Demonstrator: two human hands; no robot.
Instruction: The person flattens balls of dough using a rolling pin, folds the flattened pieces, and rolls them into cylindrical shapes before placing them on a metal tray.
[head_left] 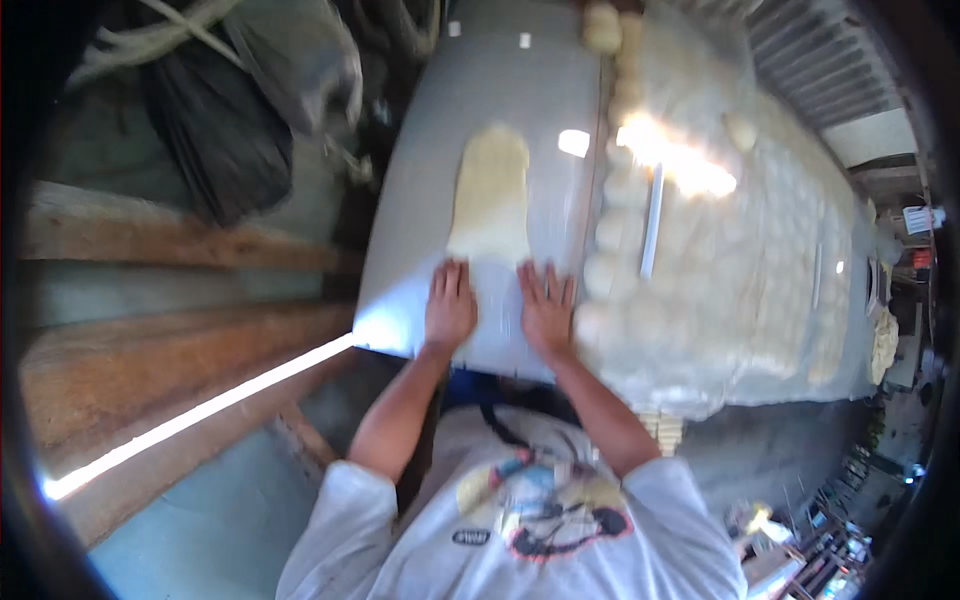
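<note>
Left hand: palm down [452, 305], fingers lined up side by side and reaching forward to the dough's near left corner; whether they pinch its edge, one cannot tell.
Right hand: there it is [547, 310], well apart from its partner, fingers fanned loosely by the near right corner, not closed around anything.
Dough: a long, pale, flattened piece [492, 190], rounded at the far end, lying on the table just ahead of both hands.
Table: grey and smooth [440, 130], with bright glare on its near left corner.
Dough balls: row upon row on the right [612, 275], many beneath a cloudy plastic sheet [720, 310].
Far left: wooden beams [180, 355], and a dark bag [215, 140] hanging above them.
</note>
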